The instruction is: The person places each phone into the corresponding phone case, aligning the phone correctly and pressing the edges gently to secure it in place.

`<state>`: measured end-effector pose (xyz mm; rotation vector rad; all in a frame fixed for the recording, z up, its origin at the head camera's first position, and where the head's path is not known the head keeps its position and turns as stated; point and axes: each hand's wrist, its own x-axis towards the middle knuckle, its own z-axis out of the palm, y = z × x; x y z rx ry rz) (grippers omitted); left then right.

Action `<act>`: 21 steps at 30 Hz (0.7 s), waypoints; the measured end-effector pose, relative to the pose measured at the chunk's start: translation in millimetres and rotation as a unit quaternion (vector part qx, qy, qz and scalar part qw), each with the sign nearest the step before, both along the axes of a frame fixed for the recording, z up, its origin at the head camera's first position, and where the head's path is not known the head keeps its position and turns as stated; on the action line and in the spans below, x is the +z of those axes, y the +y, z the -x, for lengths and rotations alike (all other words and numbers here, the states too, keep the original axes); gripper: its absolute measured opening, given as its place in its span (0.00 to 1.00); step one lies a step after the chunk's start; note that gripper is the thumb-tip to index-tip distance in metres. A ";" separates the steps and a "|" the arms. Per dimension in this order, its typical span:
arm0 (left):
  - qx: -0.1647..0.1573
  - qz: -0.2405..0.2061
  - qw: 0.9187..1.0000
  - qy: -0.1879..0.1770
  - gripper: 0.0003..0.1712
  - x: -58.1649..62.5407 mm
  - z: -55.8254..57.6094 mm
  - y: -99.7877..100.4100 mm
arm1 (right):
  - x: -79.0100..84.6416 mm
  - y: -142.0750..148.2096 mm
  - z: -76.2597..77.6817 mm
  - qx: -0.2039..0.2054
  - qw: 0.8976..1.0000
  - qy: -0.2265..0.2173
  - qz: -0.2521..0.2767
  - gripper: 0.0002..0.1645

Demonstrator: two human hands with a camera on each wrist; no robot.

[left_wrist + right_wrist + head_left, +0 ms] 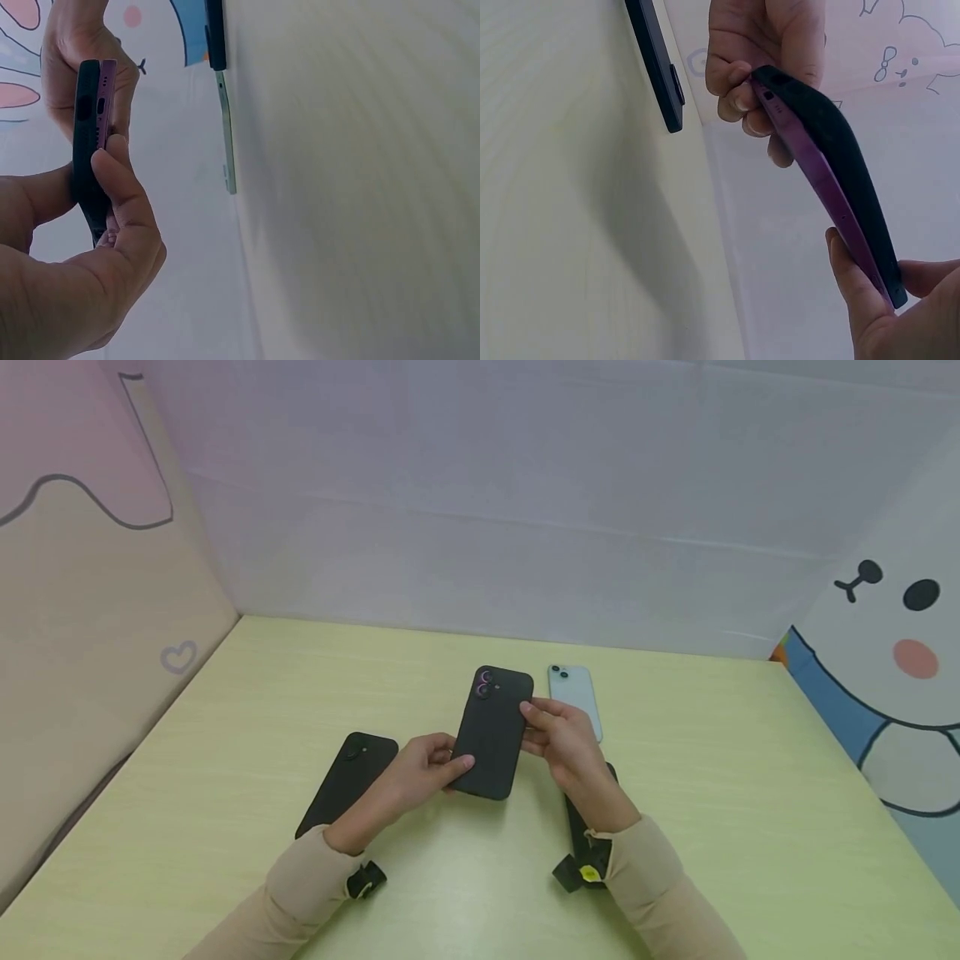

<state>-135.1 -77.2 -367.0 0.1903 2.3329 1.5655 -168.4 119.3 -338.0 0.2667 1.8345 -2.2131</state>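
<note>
A purple phone [817, 172] is held above the table with a black phone case [491, 735] over its back. In the right wrist view the case bows away from the phone along one edge, so part of the purple side is bare. My left hand [423, 768] pinches the lower left corner, thumb on the case and fingers on the phone's side. With the thumb on the case's back, my right hand [562, 739] grips the upper right edge. The left wrist view shows the phone's purple end [107, 86] with its port beside the case.
A black phone or case [341, 785] lies on the table [187, 793] under my left forearm. Another dark one [576, 827] is partly hidden beneath my right wrist. Behind my right hand lies a pale blue phone [573, 689]. Printed cloth walls [480, 568] border the table.
</note>
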 end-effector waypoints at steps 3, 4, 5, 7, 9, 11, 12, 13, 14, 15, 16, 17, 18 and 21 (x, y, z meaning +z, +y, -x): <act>-0.007 -0.007 1.000 -0.004 0.18 -0.2 -0.5 -0.9 | 0.7 -0.4 0.4 -0.011 1.000 -0.002 0.004 0.24; -0.007 -0.007 1.000 -0.008 0.18 -0.5 -0.6 -1.1 | 0.8 -0.2 0.4 -0.014 1.000 -0.002 0.004 0.24; -0.009 -0.014 1.000 -0.017 0.18 -0.7 -0.8 -1.3 | 1.0 -0.2 0.6 -0.017 1.000 -0.003 0.006 0.24; -0.018 -0.036 0.999 -0.035 0.18 -1.7 -1.0 -1.7 | 1.2 -0.4 0.9 -0.027 1.000 -0.004 0.007 0.24; -0.030 -0.066 0.996 -0.056 0.19 -3.0 -1.1 -1.8 | 1.4 -0.6 1.1 -0.035 0.999 -0.002 0.010 0.24; -0.045 -0.103 0.991 -0.077 0.21 -4.2 -1.2 -1.5 | 1.8 -1.2 1.0 -0.041 0.999 -0.001 0.013 0.24; -0.050 -0.116 0.988 -0.083 0.23 -4.7 -1.2 -1.3 | 2.0 -1.3 0.8 -0.043 0.999 0.000 0.014 0.24; -0.053 -0.126 0.987 -0.088 0.24 -5.0 -1.4 -1.0 | 2.2 -1.4 0.5 -0.044 0.999 0.001 0.015 0.24; -0.054 -0.132 0.986 -0.091 0.25 -5.3 -1.3 -0.7 | 2.3 -1.5 0.3 -0.044 0.999 0.001 0.017 0.24; -0.054 -0.138 0.985 -0.093 0.25 -5.6 -1.3 -0.4 | 2.4 -1.5 0.1 -0.044 0.999 0.002 0.018 0.24; -0.053 -0.141 0.984 -0.093 0.25 -5.7 -1.2 -0.1 | 2.6 -1.7 -0.1 -0.044 0.999 0.001 0.020 0.24; -0.051 -0.143 0.984 -0.092 0.25 -5.9 -1.1 0.1 | 2.7 -1.8 -0.1 -0.044 0.999 0.002 0.021 0.23; -0.048 -0.145 0.984 -0.090 0.25 -5.8 -1.1 0.3 | 2.8 -1.9 -0.1 -0.043 0.999 0.002 0.022 0.23; -0.042 -0.145 0.985 -0.084 0.24 -5.1 -1.4 0.5 | 3.0 -2.4 0.2 -0.042 0.999 0.003 0.028 0.24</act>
